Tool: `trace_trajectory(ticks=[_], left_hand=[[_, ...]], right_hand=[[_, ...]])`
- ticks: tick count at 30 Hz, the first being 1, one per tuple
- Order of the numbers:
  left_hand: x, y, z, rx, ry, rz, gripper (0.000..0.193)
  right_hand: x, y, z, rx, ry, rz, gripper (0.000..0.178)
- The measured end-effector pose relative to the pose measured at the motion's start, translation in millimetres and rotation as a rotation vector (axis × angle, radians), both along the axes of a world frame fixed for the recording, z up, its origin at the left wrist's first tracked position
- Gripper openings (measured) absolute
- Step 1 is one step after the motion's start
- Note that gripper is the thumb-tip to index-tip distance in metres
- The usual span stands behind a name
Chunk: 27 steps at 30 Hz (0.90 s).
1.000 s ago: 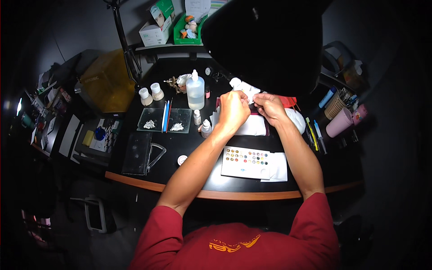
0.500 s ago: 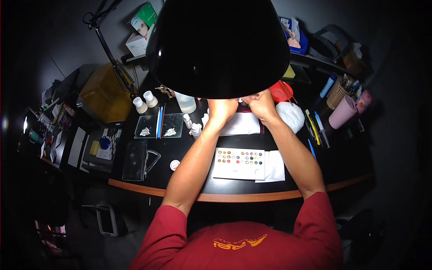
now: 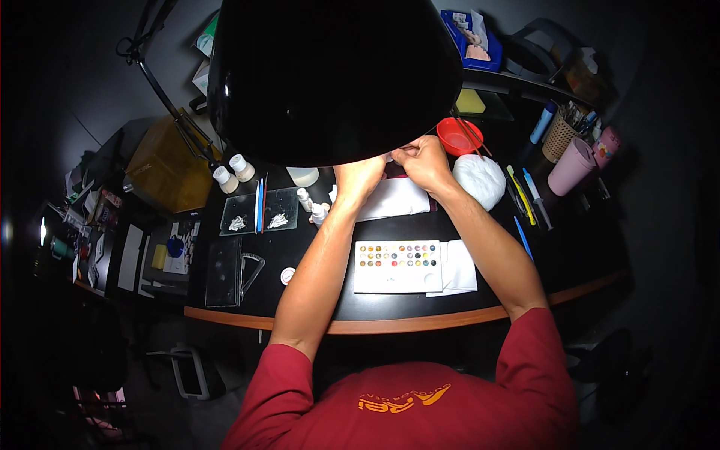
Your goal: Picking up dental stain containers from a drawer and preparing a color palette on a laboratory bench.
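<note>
Well to the left of the flat white rectangular palette dotted with coloured wells (image 3: 397, 280) sits a glass plate (image 3: 283, 200) bearing two small heaps of white paste (image 3: 278, 220), with slim sticks (image 3: 260, 206) laid across it. Two small white bottles (image 3: 319, 214) stand nearer the palette, beyond its left edge.

Farther beyond the palette, the person's left hand (image 3: 358, 179) reaches under a big black lamp shade (image 3: 337, 90). Its fingertips are hidden from me, so I can't tell its grip. A folded white cloth (image 3: 395, 199) lies between palette and hands. The right hand (image 3: 422, 161) curls inward, fingers bent toward the left; I can't tell whether they close on anything, and whatever sits between the hands is too covered to name.

To the palette's right, touching it, is a white paper sheet (image 3: 459, 268); beyond that lie a fluffy white rounded pad (image 3: 480, 182) and a round red bowl (image 3: 451, 136).
</note>
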State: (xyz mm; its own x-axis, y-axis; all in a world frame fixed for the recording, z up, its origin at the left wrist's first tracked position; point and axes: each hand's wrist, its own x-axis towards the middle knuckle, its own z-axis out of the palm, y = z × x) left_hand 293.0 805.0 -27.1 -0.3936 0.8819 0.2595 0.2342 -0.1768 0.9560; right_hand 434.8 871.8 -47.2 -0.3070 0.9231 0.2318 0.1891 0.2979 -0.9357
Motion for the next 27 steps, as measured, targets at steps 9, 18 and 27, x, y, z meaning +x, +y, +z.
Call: trace_trajectory(ticks=[9, 18, 27], left_hand=[[4, 2, 1, -0.006, 0.047, 0.041, 0.013], [-4, -5, 10, -0.031, 0.029, 0.106, 0.010], [-22, 3, -6, 0.075, 0.330, 0.316, 0.015]], right_hand=[[3, 13, -8, 0.003, 0.041, -0.010, 0.012], [10, 8, 17, -0.398, 0.305, 0.013, 0.009], [8, 11, 17, -0.531, 0.470, 0.052, 0.008]])
